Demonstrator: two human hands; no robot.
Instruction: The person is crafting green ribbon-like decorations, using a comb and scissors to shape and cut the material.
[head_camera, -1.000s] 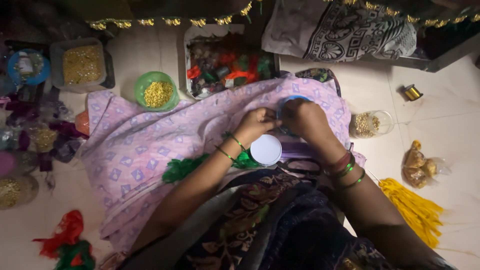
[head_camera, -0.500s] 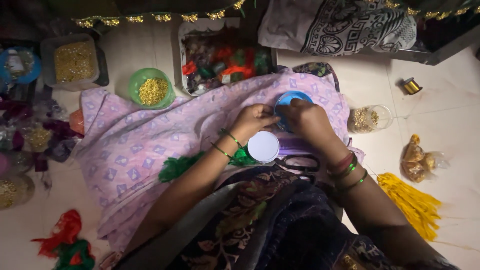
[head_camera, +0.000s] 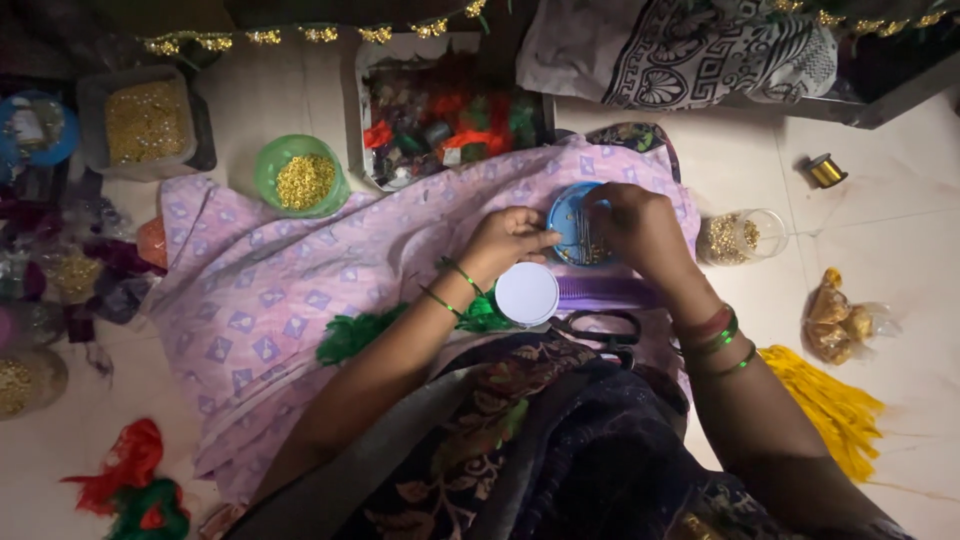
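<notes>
Blue round dish (head_camera: 572, 222) of tiny beads, resting on lilac printed cloth (head_camera: 300, 290). Left hand (head_camera: 508, 240) pinching its near rim; right hand (head_camera: 640, 228) curled over the far side, fingertips inside, grasp unclear. White lid (head_camera: 527, 294) just below, black scissors (head_camera: 600, 328) nearby.

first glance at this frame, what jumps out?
Both hands meet at centre over a small round blue container resting on a lilac patterned cloth: the left hand steadies its rim while the right hand covers its far side. Just below them lie a white round lid and black scissors. At upper left, a green bowl of gold beads stands out on the pale floor.
</notes>
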